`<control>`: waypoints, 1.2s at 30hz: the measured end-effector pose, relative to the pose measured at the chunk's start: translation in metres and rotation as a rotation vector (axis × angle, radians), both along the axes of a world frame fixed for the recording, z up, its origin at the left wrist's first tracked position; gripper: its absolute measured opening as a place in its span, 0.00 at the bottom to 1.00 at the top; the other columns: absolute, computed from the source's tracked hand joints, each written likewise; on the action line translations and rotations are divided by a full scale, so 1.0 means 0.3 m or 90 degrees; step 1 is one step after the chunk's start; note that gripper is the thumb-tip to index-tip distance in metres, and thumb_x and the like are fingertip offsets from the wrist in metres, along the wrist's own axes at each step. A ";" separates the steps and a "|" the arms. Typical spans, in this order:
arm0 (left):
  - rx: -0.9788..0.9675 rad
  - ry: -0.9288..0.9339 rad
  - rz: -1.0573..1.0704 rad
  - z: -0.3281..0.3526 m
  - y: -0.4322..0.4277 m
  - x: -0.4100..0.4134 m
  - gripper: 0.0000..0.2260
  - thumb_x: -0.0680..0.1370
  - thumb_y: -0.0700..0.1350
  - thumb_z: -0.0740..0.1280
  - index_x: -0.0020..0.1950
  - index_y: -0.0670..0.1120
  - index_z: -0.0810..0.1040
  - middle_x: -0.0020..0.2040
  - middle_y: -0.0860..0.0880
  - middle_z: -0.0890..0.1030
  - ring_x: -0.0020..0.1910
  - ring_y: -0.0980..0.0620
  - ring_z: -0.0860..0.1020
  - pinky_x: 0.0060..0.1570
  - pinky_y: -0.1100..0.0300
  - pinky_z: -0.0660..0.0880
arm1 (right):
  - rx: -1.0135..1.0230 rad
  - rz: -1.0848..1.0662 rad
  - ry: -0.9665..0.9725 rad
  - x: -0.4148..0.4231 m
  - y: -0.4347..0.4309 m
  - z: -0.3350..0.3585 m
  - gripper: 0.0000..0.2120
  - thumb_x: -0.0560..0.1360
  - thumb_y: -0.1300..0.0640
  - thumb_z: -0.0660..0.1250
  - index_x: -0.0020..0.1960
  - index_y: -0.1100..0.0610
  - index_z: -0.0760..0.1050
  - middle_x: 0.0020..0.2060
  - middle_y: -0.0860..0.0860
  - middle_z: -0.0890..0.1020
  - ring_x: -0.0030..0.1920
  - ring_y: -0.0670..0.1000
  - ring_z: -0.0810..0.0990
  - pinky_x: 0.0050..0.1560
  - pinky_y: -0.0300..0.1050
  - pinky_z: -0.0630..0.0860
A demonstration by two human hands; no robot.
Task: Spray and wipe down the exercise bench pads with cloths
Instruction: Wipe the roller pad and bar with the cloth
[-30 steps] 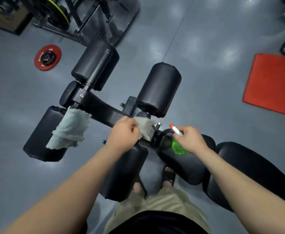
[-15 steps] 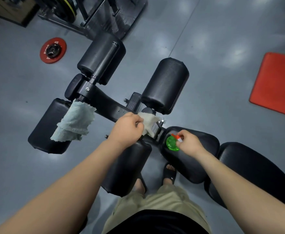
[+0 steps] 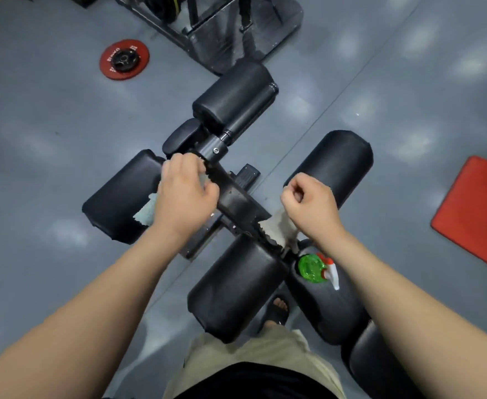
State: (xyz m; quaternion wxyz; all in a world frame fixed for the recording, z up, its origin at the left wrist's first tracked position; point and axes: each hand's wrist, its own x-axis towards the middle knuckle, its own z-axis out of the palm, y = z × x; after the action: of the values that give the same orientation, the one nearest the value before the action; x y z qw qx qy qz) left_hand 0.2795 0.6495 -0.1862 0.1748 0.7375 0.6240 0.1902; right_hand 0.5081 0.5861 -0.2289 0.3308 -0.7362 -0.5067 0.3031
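Left hand (image 3: 184,194) shifts to left cloth (image 3: 145,211), fingers curled round it; right hand (image 3: 311,205) quits spray bottle (image 3: 313,267), fisted over middle cloth (image 3: 278,226), hold unclear; wiping likely next.

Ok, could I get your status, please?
Left grip holds bluish cloth at bench frame. Right grip curled over white cloth, hold unclear. Spray bottle standing on pad. Nothing blocking.

Red weight plate (image 3: 124,59) and red mat (image 3: 478,208) lie on floor (image 3: 35,168).

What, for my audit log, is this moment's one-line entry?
left hand grips bluish cloth | right hand grips white cloth | spray bottle on pad
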 end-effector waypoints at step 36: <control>-0.366 -0.490 -0.114 0.224 0.321 -0.112 0.04 0.81 0.38 0.69 0.49 0.45 0.82 0.42 0.44 0.83 0.38 0.51 0.79 0.37 0.61 0.74 | 0.096 0.075 0.234 -0.255 0.337 0.260 0.10 0.79 0.59 0.67 0.57 0.51 0.71 0.49 0.48 0.79 0.42 0.48 0.78 0.46 0.48 0.78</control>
State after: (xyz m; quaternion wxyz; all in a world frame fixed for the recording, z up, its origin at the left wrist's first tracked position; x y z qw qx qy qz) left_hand 0.2459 0.7459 -0.1190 0.6049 0.5862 0.4759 0.2530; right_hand 0.4315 0.6872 -0.1508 0.4537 -0.6105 -0.5015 0.4123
